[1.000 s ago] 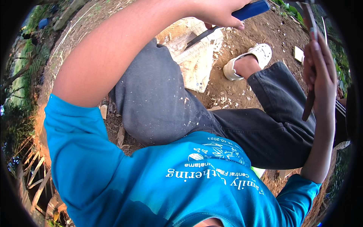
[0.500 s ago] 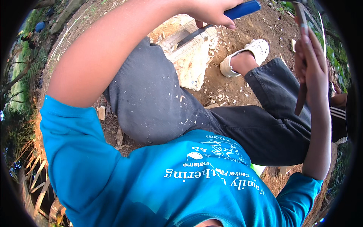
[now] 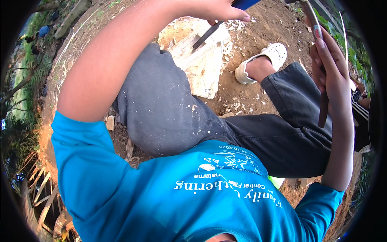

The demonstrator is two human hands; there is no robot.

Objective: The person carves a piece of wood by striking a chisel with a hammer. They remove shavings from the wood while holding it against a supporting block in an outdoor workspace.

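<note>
My left hand is closed around a chisel with a dark metal blade and a blue handle, partly cut off by the upper edge. The blade slants down to the left, its tip at the pale block of wood beyond my bent left leg. Whether the tip presses into the wood I cannot tell. On the right, my right hand grips a hammer by its brown handle, whose lower end sticks out below the fist. The hammer's head lies at the upper edge, mostly out of view.
Wood chips lie scattered over the brown soil around the block. My foot in a white clog rests right of it. At the right rim sits another person in dark, striped clothing. Wooden slats stand at the lower left.
The hammer's head has tipped to the left, toward the chisel. My left hand has shifted slightly up, its blue handle further out of view, and the chisel tip sits slightly further right.
</note>
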